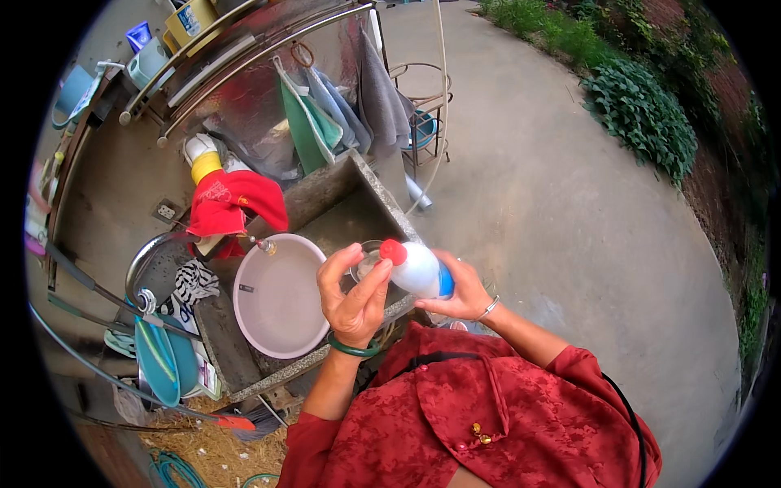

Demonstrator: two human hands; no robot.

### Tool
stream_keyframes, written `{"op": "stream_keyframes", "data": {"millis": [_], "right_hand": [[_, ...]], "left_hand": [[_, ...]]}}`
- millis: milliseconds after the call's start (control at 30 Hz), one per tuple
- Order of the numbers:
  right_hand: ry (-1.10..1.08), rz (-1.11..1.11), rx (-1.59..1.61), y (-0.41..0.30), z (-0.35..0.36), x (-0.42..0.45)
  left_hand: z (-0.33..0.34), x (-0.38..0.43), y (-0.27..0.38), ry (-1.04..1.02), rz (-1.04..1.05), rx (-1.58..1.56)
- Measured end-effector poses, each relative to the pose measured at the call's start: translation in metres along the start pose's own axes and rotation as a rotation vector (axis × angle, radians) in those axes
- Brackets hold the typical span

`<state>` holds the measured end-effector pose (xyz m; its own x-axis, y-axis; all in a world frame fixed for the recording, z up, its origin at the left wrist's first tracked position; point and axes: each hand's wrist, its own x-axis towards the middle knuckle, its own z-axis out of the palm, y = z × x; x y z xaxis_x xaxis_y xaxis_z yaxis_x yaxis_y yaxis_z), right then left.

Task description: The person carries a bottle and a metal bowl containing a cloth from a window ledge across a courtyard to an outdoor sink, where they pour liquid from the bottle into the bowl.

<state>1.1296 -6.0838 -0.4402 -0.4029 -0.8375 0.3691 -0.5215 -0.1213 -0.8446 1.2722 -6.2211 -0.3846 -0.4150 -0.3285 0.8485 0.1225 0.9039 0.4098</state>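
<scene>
My right hand (459,287) is wrapped around a white plastic bottle (421,268) with a blue label and a red cap (393,251). The bottle is tilted, its cap pointing left over the edge of a stone sink (390,192). Beside the cap is my left hand (357,299), thumb and fingers spread. One of its fingertips is right at the cap's edge; whether it presses on it I cannot tell. Behind these fingers, a small clear bowl (368,259) is partly hidden. A pale pink basin (282,299) with water in it stands in the sink, under a tap (263,245).
A red cloth (235,201) drapes over the pipe by the tap. Towels (384,91) hang from a metal rail above the sink. Teal basins (160,354) and a striped cloth (196,282) are at the left. A wire stand (421,116) stands beyond the sink on concrete (549,201).
</scene>
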Motion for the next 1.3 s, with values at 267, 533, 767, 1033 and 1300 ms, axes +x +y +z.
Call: {"op": "stream_keyframes", "data": {"millis": [267,533,767,1033,1300], "right_hand": [[-0.184,0.115,0.064,0.004,0.005,-0.006],[-0.513,0.808,0.728,0.016,0.028,-0.003],[-0.526,1.330,0.997,0.038,0.037,-0.002],[-0.366,1.361,1.004,0.058,0.063,0.033],[-0.343,1.495,0.865,0.077,0.074,0.052]], "left_hand": [[-0.026,-0.042,0.009,0.025,-0.478,-0.176],[-0.035,-0.129,-0.016,-0.064,-1.014,-0.372],[-0.055,-0.151,-0.005,-0.152,-0.929,-0.218],[-0.049,-0.169,0.001,-0.194,-0.889,-0.296],[-0.073,-0.201,-0.009,-0.155,-1.000,-0.298]]}}
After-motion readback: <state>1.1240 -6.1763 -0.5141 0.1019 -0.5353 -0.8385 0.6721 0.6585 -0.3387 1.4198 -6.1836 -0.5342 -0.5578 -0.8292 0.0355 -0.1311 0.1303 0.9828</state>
